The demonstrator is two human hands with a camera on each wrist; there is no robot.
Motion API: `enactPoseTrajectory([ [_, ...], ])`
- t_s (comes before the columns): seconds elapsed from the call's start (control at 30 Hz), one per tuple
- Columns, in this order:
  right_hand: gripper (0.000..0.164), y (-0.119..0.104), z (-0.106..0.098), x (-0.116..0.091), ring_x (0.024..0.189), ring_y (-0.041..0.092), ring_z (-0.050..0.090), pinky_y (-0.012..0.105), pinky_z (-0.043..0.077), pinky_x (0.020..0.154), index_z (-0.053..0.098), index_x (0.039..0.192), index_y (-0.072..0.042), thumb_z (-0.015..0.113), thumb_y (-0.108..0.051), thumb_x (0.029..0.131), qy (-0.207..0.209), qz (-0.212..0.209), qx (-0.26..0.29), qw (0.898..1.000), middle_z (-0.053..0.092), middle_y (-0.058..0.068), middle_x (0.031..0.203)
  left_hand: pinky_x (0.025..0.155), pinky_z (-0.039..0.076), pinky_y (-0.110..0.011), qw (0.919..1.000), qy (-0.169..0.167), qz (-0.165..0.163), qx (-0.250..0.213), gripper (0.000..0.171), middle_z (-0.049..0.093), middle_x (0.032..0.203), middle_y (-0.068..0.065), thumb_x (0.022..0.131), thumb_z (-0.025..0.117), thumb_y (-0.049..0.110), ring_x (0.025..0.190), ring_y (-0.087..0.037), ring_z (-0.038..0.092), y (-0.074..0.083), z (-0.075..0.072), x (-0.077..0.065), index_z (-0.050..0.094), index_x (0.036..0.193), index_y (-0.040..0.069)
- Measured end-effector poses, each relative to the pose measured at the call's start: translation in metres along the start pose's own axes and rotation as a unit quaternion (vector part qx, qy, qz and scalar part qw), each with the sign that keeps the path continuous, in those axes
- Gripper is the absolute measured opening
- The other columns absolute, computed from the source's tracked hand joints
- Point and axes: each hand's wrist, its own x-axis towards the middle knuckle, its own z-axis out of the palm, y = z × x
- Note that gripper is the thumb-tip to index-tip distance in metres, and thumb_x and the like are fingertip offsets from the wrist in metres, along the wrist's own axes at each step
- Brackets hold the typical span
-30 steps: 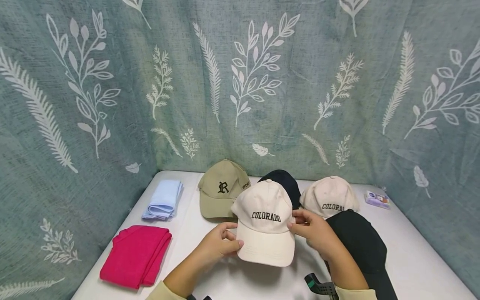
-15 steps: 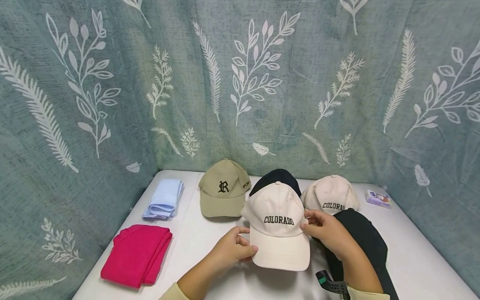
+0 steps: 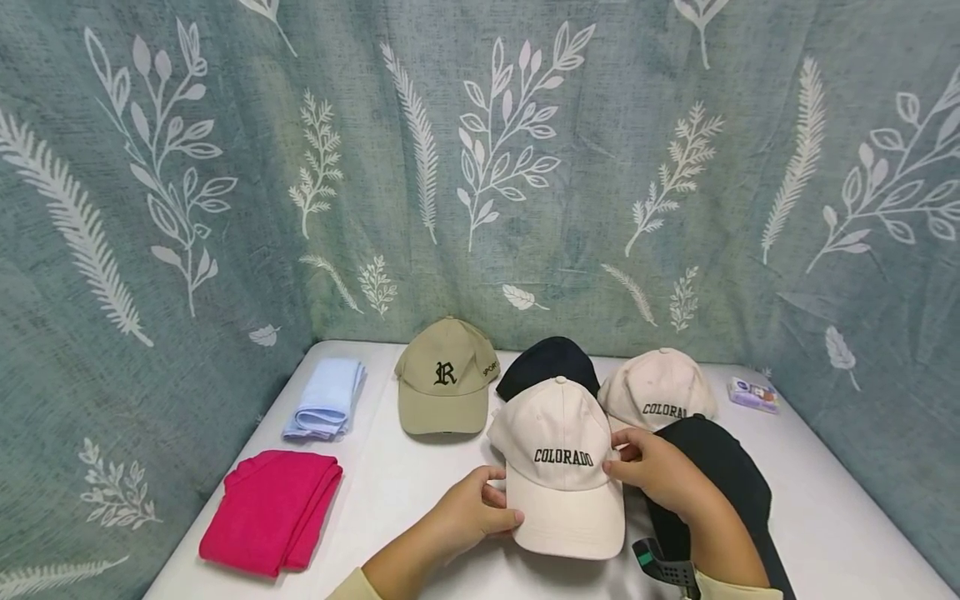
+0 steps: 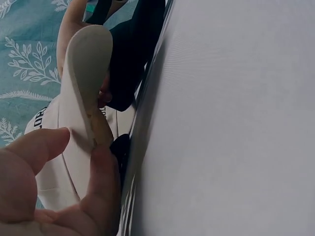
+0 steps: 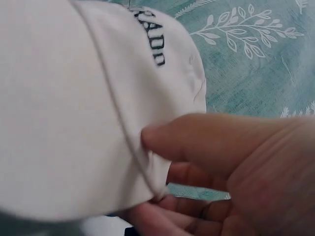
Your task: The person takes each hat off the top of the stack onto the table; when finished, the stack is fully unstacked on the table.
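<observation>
Both hands hold a cream baseball cap [image 3: 558, 433] lettered COLORADO, its brim toward me. My left hand [image 3: 471, 510] pinches the brim's left edge between thumb and fingers, which the left wrist view shows close up on the brim [image 4: 78, 98]. At the cap's other side my right hand [image 3: 651, 471] grips the lower crown where it meets the brim; in the right wrist view the thumb lies on the cap front [image 5: 147, 98]. Just behind the held cap sits a dark navy cap [image 3: 551, 367], partly covered by it.
An olive cap [image 3: 447, 379] stands back left, a second cream cap [image 3: 660, 385] back right. A black cap [image 3: 720, 475] lies by the right forearm. Folded pink cloth [image 3: 272, 512], folded light blue cloth [image 3: 327, 398] and a small purple packet [image 3: 752, 395] are on the white table [image 3: 375, 500].
Both hands have carried the cream cap to the right and then down toward me. More of the olive cap and the navy cap shows now. The other things have stayed put.
</observation>
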Motion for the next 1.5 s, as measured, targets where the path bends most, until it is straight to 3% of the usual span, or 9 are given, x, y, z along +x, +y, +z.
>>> enactPoseTrajectory([
  [0.27, 0.045, -0.003, 0.005, 0.002, 0.091, 0.019, 0.063, 0.036, 0.054, 0.074, 0.062, 0.128, 0.002, 0.077, -0.022, 0.093, -0.006, 0.035, -0.046, 0.998, 0.069, 0.008, 0.103, 0.081, 0.065, -0.035, 0.9994, -0.008, -0.032, -0.008, 0.076, 0.053, 0.108, -0.014, 0.084, 0.085, 0.003, 0.092, -0.022, 0.063, -0.001, 0.002, 0.001, 0.047, 0.150, -0.001],
  [0.47, 0.045, -0.005, 0.009, 0.002, 0.094, 0.022, 0.064, 0.038, 0.056, 0.076, 0.061, 0.128, 0.005, 0.076, -0.018, 0.092, -0.013, 0.038, -0.045, 0.998, 0.070, 0.011, 0.109, 0.079, 0.064, -0.032, 0.9981, -0.013, -0.055, 0.025, 0.072, 0.056, 0.107, -0.010, 0.093, 0.080, 0.023, 0.089, -0.020, 0.067, -0.001, 0.001, 0.003, 0.046, 0.153, 0.002],
  [0.73, 0.039, -0.007, 0.011, 0.001, 0.088, 0.020, 0.060, 0.034, 0.052, 0.071, 0.066, 0.121, 0.004, 0.077, -0.015, 0.089, -0.009, 0.018, -0.055, 0.998, 0.067, 0.010, 0.106, 0.077, 0.063, -0.030, 0.9971, -0.003, -0.046, 0.061, 0.059, 0.062, 0.104, -0.007, 0.100, 0.071, 0.023, 0.085, -0.017, 0.070, 0.000, 0.001, 0.003, 0.051, 0.151, 0.002],
  [0.87, 0.031, -0.007, 0.011, 0.000, 0.081, 0.019, 0.058, 0.033, 0.049, 0.067, 0.069, 0.114, 0.003, 0.077, -0.013, 0.088, -0.012, 0.000, -0.055, 0.998, 0.066, 0.008, 0.098, 0.077, 0.063, -0.030, 0.9975, -0.003, -0.040, 0.057, 0.056, 0.064, 0.106, -0.005, 0.100, 0.067, 0.020, 0.086, -0.016, 0.070, 0.000, 0.001, 0.002, 0.052, 0.150, 0.001],
  [1.2, 0.022, -0.006, 0.008, -0.003, 0.083, 0.019, 0.054, 0.036, 0.046, 0.071, 0.068, 0.102, -0.004, 0.078, -0.018, 0.088, -0.037, -0.002, -0.085, 0.996, 0.061, 0.004, 0.092, 0.079, 0.063, -0.031, 0.9985, 0.005, -0.032, 0.044, 0.053, 0.069, 0.105, -0.005, 0.099, 0.063, 0.018, 0.088, -0.016, 0.072, 0.000, 0.001, 0.002, 0.055, 0.148, 0.001],
  [1.37, 0.035, -0.007, 0.007, -0.004, 0.092, 0.021, 0.061, 0.041, 0.054, 0.079, 0.069, 0.115, 0.000, 0.079, -0.024, 0.090, -0.027, 0.015, -0.085, 0.996, 0.069, 0.009, 0.108, 0.078, 0.064, -0.031, 0.9986, 0.008, -0.038, 0.035, 0.053, 0.069, 0.105, -0.007, 0.097, 0.062, 0.016, 0.088, -0.017, 0.073, 0.001, 0.001, 0.002, 0.056, 0.148, 0.001],
  [1.5, 0.046, -0.008, 0.006, -0.004, 0.099, 0.024, 0.063, 0.044, 0.055, 0.084, 0.064, 0.122, 0.004, 0.078, -0.027, 0.092, 0.014, 0.028, -0.078, 0.996, 0.068, 0.014, 0.114, 0.076, 0.064, -0.031, 0.9987, 0.011, -0.039, 0.030, 0.052, 0.069, 0.103, -0.008, 0.095, 0.061, 0.014, 0.086, -0.018, 0.073, 0.000, 0.000, 0.003, 0.057, 0.145, 0.001],
])
